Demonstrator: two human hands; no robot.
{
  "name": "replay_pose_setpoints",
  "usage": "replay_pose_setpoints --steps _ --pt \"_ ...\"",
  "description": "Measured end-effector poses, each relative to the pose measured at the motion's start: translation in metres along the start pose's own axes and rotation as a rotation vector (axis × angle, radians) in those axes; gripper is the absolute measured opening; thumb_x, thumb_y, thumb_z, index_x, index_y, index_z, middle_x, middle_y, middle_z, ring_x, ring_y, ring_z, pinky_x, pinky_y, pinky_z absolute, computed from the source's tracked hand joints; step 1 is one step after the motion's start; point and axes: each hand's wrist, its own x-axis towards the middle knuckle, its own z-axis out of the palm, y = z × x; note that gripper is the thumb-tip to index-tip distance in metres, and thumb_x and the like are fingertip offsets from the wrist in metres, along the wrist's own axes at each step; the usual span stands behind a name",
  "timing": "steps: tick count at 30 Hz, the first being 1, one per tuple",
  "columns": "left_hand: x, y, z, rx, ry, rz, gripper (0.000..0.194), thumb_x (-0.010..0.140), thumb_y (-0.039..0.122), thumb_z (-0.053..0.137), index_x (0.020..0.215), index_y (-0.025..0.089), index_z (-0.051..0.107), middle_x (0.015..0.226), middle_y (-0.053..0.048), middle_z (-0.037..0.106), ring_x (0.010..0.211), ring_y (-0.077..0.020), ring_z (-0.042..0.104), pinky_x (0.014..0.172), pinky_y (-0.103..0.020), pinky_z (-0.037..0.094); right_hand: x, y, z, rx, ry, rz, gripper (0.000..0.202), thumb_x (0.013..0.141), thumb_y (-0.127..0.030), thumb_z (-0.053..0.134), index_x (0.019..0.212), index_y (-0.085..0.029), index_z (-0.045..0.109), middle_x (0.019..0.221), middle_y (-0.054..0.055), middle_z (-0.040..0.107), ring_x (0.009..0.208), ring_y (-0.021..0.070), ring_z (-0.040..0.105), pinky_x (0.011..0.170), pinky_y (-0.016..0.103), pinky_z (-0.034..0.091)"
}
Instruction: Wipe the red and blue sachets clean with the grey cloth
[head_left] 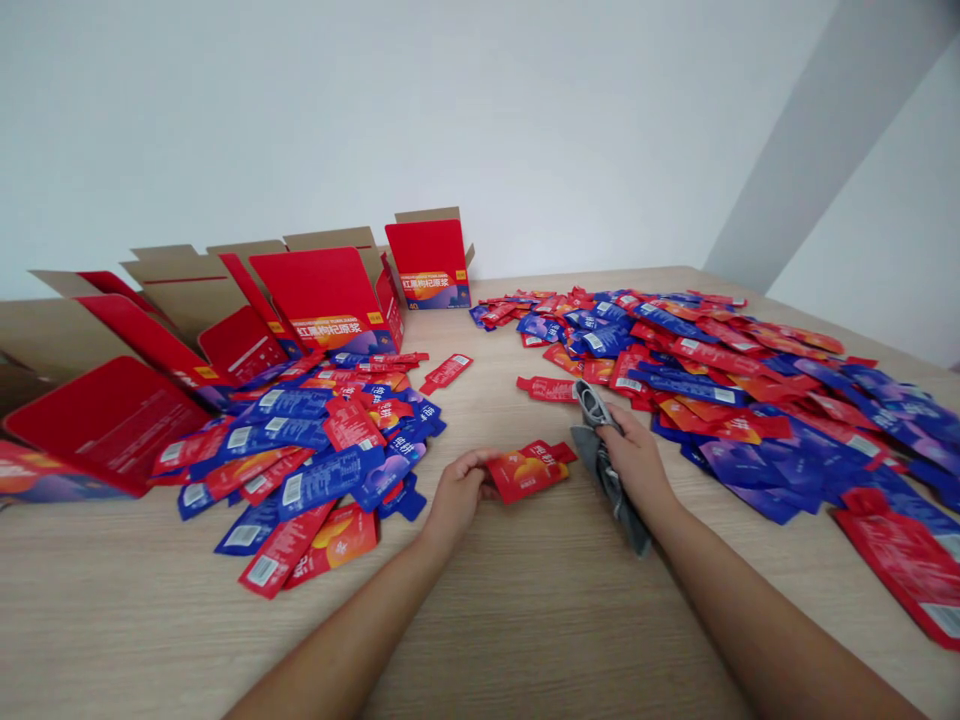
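Note:
Between thumb and fingers, my left hand [459, 492] grips a red sachet [527, 472] with an orange fruit print, held just over the table with its narrow end pointing right. My right hand [636, 462] is closed around a folded grey cloth [606, 470] that hangs down below the fingers. A gap separates the cloth from the sachet's narrow end. Behind the cloth lies another red sachet [547, 388] on the table. To the right of my right hand spreads a large heap of red and blue sachets [697, 370].
A smaller pile of sachets [322, 450] lies on the left, a lone red sachet [448, 372] beside it. Open red cartons [322, 300] with raised flaps line the back left, and one carton [429, 265] stands against the wall. The wooden table [480, 620] runs beneath everything.

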Motion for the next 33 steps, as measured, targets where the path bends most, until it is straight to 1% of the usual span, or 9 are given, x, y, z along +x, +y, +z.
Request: replay_pose_setpoints --steps 4,9,12,16,21,23,26,28,33 --pt "-0.001 0.001 0.004 0.072 0.039 -0.016 0.023 0.064 0.017 0.055 0.087 0.014 0.058 0.07 0.0 0.061 0.057 -0.0132 0.057 0.051 -0.025 0.047 -0.012 -0.016 0.006 0.004 -0.061 -0.125 0.035 0.076 -0.025 0.042 0.105 -0.02 0.061 0.102 0.007 0.061 0.101 0.0219 0.054 0.093 0.039 0.04" --pt "-0.002 0.001 0.006 0.259 0.05 0.096 0.033 0.057 0.009 0.063 0.088 0.016 0.053 0.066 0.004 0.056 0.058 -0.0108 0.054 0.052 -0.021 0.043 -0.057 -0.062 0.021 -0.285 -0.474 -0.345 0.045 0.075 -0.014 0.043 0.118 -0.023 0.056 0.122 0.009 0.051 0.101 0.0203 0.054 0.085 0.033 0.045" --pt "0.0 -0.001 0.004 0.271 0.044 0.12 0.032 0.055 0.006 0.061 0.083 0.017 0.051 0.069 0.004 0.059 0.062 -0.0104 0.056 0.056 -0.02 0.044 -0.068 -0.076 0.025 -0.498 -0.628 -0.349 0.045 0.078 -0.016 0.044 0.122 -0.023 0.054 0.128 0.012 0.046 0.098 0.0219 0.057 0.077 0.032 0.047" --pt "0.004 -0.004 0.001 0.211 -0.019 0.014 0.035 0.059 0.018 0.063 0.088 0.019 0.045 0.058 0.009 0.052 0.041 -0.0071 0.047 0.038 -0.017 0.032 -0.046 -0.063 0.017 -0.679 -0.576 -0.197 0.041 0.082 -0.016 0.04 0.119 -0.025 0.056 0.128 0.01 0.045 0.085 0.0194 0.061 0.068 0.03 0.047" --pt "0.004 -0.003 -0.002 0.165 -0.015 -0.018 0.037 0.056 0.022 0.066 0.086 0.019 0.044 0.057 0.01 0.051 0.039 -0.0057 0.046 0.035 -0.016 0.03 -0.029 -0.051 0.003 -0.725 -0.426 -0.052 0.042 0.084 -0.018 0.039 0.123 -0.022 0.054 0.126 0.011 0.046 0.081 0.0196 0.061 0.068 0.031 0.046" --pt "0.004 -0.002 -0.002 0.151 -0.009 -0.018 0.036 0.057 0.021 0.066 0.085 0.019 0.045 0.056 0.01 0.051 0.038 -0.0056 0.045 0.034 -0.016 0.029 -0.038 -0.059 0.004 -0.663 -0.412 -0.132 0.043 0.083 -0.018 0.041 0.124 -0.024 0.053 0.129 0.011 0.044 0.086 0.0193 0.06 0.071 0.031 0.047" --pt "0.005 -0.001 -0.003 0.142 0.014 -0.009 0.033 0.057 0.016 0.065 0.084 0.018 0.047 0.056 0.01 0.051 0.037 -0.0049 0.043 0.035 -0.016 0.03 -0.057 -0.073 0.013 -0.545 -0.575 -0.362 0.042 0.08 -0.017 0.046 0.121 -0.026 0.054 0.13 0.008 0.044 0.095 0.0182 0.057 0.078 0.029 0.046" --pt "0.005 0.0 -0.003 0.146 0.003 -0.018 0.034 0.057 0.015 0.065 0.085 0.018 0.047 0.057 0.009 0.052 0.037 -0.0046 0.043 0.036 -0.016 0.03 -0.059 -0.075 0.018 -0.538 -0.662 -0.392 0.039 0.08 -0.017 0.047 0.117 -0.025 0.056 0.128 0.008 0.046 0.097 0.0171 0.056 0.077 0.027 0.045" --pt "0.003 0.002 -0.004 0.133 -0.046 -0.043 0.035 0.057 0.02 0.069 0.083 0.018 0.046 0.056 0.009 0.05 0.039 -0.0055 0.046 0.035 -0.016 0.029 -0.03 -0.054 0.013 -0.767 -0.495 -0.127 0.036 0.084 -0.018 0.039 0.115 -0.024 0.056 0.126 0.008 0.046 0.083 0.0165 0.061 0.065 0.027 0.045"
